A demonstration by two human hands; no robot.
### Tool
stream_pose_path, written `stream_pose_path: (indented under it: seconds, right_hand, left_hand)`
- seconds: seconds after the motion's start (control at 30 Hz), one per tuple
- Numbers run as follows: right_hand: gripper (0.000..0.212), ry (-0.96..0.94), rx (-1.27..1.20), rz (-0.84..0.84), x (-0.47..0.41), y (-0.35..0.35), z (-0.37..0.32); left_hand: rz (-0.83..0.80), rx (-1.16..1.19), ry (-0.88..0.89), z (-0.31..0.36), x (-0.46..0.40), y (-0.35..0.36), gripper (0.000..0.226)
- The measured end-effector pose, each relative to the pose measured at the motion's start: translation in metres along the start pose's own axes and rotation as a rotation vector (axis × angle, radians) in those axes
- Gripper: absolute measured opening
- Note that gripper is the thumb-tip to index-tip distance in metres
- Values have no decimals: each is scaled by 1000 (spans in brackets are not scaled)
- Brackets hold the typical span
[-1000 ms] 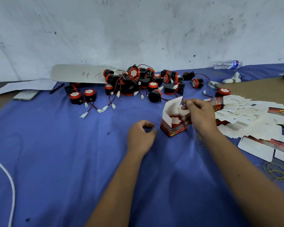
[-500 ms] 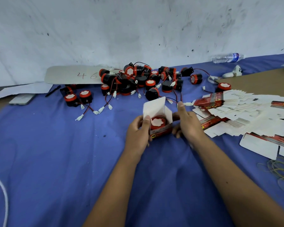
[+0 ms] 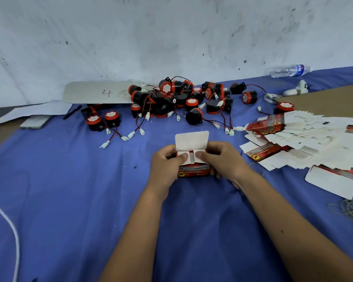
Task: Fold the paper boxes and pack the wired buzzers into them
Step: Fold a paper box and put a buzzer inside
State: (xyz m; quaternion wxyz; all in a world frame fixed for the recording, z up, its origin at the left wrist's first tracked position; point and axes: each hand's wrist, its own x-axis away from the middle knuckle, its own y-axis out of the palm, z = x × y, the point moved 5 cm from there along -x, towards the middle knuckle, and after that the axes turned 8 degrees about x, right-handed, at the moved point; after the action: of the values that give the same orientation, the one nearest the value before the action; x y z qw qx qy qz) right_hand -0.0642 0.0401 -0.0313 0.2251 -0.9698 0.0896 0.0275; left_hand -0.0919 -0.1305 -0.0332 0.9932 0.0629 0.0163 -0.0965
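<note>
A small red paper box stands on the blue cloth at the centre, with its white top lid still upright. My left hand grips the box's left side, thumb pressing the left side flap down. My right hand grips the right side, thumb on the right flap. The two flaps cover the opening, so the buzzer inside shows only as a red sliver. A heap of black-and-red wired buzzers lies behind. Flat unfolded boxes are fanned out to the right.
A white board marked "46", a phone and a pen lie at the back left. A water bottle lies at the back right. Rubber bands sit at the right edge, a white cord at the left.
Both hands closed in on the box and drew it nearer. The side flaps, open a moment ago over the visible buzzer, are now folded down under my thumbs.
</note>
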Motion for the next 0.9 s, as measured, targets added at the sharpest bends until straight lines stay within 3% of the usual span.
stream_pose_path:
  seconds: [0.13, 0.27, 0.47, 0.53, 0.67, 0.77, 0.9]
  right_hand:
    - [16, 13, -87, 61, -2, 0, 2]
    - [35, -180, -117, 118, 5, 6, -4]
    - [36, -218, 4, -173, 13, -2, -6]
    - [43, -196, 0, -220, 15, -1, -8]
    - [35, -182, 19, -150, 15, 1, -12]
    - [33, -314, 219, -73, 15, 2, -16]
    - [39, -387, 271, -46, 17, 3, -18]
  left_hand:
    - [50, -2, 18, -2, 0, 3, 28]
    - [69, -28, 126, 0, 0, 2, 40]
    - [37, -124, 165, 1, 5, -8, 45]
    - [-24, -180, 124, 5, 5, -15, 42]
    - [-175, 35, -84, 8, 12, -20, 44]
    - [-212, -80, 13, 11, 20, -24, 26]
    - [-229, -254, 161, 9, 22, -27, 36]
